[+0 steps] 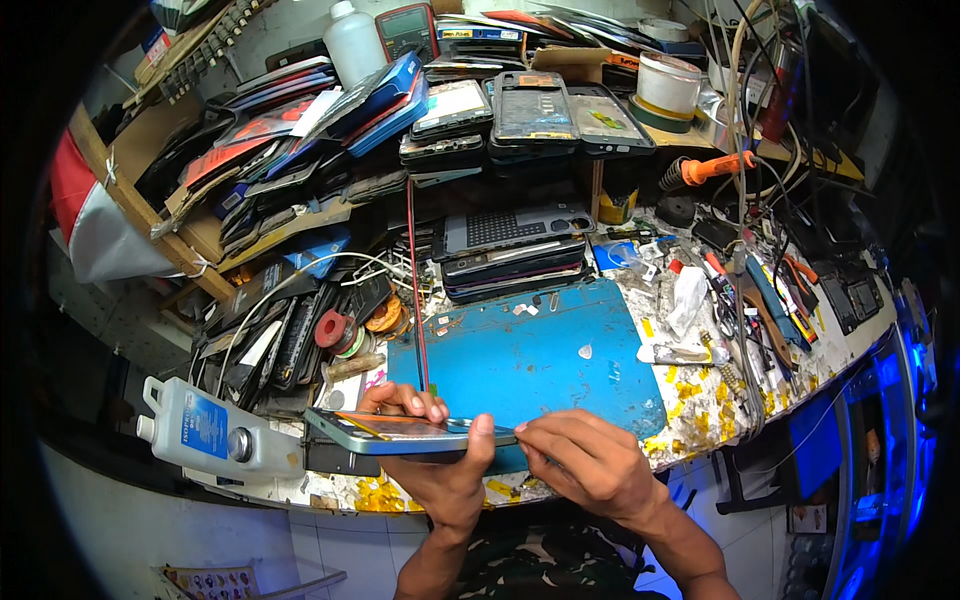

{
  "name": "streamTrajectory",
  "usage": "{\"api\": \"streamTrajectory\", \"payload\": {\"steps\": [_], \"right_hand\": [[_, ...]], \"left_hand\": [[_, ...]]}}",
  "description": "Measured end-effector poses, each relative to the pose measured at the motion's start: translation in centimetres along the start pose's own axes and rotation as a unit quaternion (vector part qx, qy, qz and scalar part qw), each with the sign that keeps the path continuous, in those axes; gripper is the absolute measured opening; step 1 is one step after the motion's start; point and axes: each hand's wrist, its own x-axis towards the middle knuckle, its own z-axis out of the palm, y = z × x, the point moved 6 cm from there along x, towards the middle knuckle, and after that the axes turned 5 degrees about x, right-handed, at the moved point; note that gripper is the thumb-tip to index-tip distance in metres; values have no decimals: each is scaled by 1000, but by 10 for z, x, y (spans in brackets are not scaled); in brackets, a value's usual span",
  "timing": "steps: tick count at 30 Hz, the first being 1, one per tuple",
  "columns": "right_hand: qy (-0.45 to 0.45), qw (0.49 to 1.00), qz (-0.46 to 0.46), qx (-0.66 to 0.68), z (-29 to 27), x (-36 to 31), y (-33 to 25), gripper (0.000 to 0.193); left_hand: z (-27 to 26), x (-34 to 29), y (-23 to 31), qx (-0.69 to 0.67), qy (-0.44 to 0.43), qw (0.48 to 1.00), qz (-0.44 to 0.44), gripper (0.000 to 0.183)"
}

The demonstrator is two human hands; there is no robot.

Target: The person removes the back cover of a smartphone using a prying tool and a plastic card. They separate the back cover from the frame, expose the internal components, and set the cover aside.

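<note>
Head view: at six o'clock, your left hand [445, 470] grips a smartphone [400, 435] edge-on above the blue mat [530, 360] on the counter [700, 400]. Your right hand [590, 460] pinches a thin tool, barely visible, at the phone's three o'clock end. Keep the phone level and pry gently. Its screen side is hard to make out.
</note>
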Motion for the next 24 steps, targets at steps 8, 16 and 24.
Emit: {"api": "streamTrajectory", "payload": {"steps": [8, 16, 24], "right_hand": [[-99, 995, 2, 9, 2, -2, 9, 21], [-37, 999, 23, 19, 5, -8, 11, 19], [-62, 988, 120, -76, -23, 9, 45, 23]], "left_hand": [[4, 4, 7, 144, -33, 989, 27, 87], [0, 2, 3, 107, -37, 993, 34, 87], [-8, -1, 5, -39, 5, 997, 65, 84]]}}
